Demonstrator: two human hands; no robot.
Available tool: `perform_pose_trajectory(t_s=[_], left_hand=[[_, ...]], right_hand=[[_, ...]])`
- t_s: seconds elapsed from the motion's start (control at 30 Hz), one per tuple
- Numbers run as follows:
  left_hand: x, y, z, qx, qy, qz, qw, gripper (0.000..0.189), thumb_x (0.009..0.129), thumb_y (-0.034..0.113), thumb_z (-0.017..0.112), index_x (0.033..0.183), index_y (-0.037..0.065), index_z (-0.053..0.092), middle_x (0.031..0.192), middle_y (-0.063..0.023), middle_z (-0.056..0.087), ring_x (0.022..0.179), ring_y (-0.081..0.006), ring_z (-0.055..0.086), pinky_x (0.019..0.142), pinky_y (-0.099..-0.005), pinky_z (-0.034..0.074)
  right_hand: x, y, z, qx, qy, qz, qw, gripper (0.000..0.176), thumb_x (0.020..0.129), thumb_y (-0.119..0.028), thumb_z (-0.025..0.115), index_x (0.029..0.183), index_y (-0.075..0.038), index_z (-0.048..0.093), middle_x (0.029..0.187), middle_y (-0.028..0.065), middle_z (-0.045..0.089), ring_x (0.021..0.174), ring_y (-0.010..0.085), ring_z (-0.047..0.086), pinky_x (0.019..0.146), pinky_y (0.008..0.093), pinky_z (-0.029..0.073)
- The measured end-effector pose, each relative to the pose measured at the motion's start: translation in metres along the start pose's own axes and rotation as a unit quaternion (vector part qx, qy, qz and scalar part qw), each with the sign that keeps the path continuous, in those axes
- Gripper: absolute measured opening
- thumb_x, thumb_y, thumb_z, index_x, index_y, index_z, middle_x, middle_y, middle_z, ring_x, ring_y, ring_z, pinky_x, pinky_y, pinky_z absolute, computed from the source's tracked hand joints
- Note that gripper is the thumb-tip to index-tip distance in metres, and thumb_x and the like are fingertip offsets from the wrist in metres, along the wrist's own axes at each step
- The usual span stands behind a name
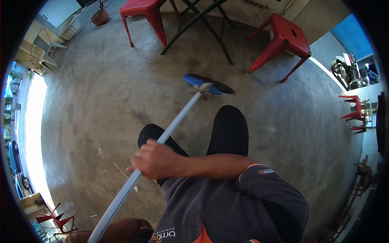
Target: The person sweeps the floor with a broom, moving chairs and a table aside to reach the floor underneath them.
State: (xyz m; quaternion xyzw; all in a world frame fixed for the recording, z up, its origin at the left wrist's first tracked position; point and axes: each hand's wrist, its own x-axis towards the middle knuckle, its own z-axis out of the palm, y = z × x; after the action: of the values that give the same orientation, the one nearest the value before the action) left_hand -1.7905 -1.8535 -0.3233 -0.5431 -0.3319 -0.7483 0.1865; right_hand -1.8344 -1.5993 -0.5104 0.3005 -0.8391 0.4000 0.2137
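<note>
My right hand is closed around the pale grey handle of a broom, with my forearm crossing in front of my body. The handle slants from the bottom left up to the broom's blue head, whose dark bristles touch or nearly touch the concrete floor beyond my knees. A beige joint connects the handle and head. Part of my left arm shows at the bottom left behind the handle, but my left hand lies outside the frame. The top end of the handle is cut off too.
Two red metal stools flank a dark folding-leg table frame ahead. More red chairs stand at the far right. A plant pot is at the upper left. Small litter lies on the floor.
</note>
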Motion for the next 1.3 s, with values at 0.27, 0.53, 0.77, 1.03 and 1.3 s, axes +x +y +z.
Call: perform_pose_trajectory(t_s=[0.27,0.53,0.77,1.03,1.3], left_hand=[[-0.037,-0.176,0.014,0.044,-0.114,-0.134,0.983,0.038,0.074,0.035,0.075,0.054,0.014,0.050,0.050,0.0030,0.052,0.058,-0.0132,0.060,0.078,-0.0382,0.038],[-0.087,-0.295,0.048,0.173,-0.236,-0.314,0.903,0.026,0.074,0.019,0.075,0.074,0.010,0.051,0.098,-0.0074,0.063,0.119,-0.0318,0.051,0.101,-0.0453,0.031],[-0.179,-0.370,0.104,0.138,-0.029,-0.419,0.897,0.021,0.082,0.014,0.068,0.079,0.005,0.050,0.095,-0.0067,0.059,0.111,-0.0291,0.055,0.092,-0.0370,0.040],[-0.096,-0.308,0.061,0.157,-0.003,-0.380,0.911,0.023,0.087,0.010,0.057,0.067,0.003,0.047,0.074,-0.0082,0.056,0.090,-0.0263,0.058,0.086,-0.0386,0.043],[-0.035,-0.301,0.063,0.063,-0.078,-0.298,0.949,0.022,0.076,0.005,0.059,0.058,0.004,0.046,0.062,-0.0067,0.052,0.066,-0.0200,0.055,0.077,-0.0386,0.046]], right_hand=[[-0.046,0.148,-0.112,-0.211,0.103,0.067,0.970,0.032,0.079,-0.017,0.068,0.061,-0.010,0.043,0.058,0.0063,0.044,0.056,0.0252,0.047,0.057,0.0368,0.033],[-0.062,0.289,-0.165,-0.414,0.122,0.128,0.893,0.024,0.085,-0.029,0.061,0.074,-0.011,0.051,0.080,0.0067,0.054,0.084,0.0252,0.057,0.072,0.0414,0.039],[-0.127,0.363,-0.142,-0.292,-0.076,0.412,0.860,0.027,0.084,-0.039,0.060,0.092,-0.013,0.057,0.102,0.0026,0.057,0.104,0.0228,0.055,0.082,0.0514,0.040],[-0.080,0.265,-0.115,-0.271,-0.019,0.473,0.838,0.041,0.088,-0.049,0.049,0.090,-0.009,0.061,0.099,0.0065,0.058,0.098,0.0244,0.057,0.085,0.0436,0.042],[-0.058,0.212,-0.127,-0.262,0.065,0.477,0.836,0.047,0.089,-0.049,0.046,0.083,-0.006,0.063,0.091,0.0104,0.060,0.085,0.0299,0.059,0.083,0.0399,0.040]])
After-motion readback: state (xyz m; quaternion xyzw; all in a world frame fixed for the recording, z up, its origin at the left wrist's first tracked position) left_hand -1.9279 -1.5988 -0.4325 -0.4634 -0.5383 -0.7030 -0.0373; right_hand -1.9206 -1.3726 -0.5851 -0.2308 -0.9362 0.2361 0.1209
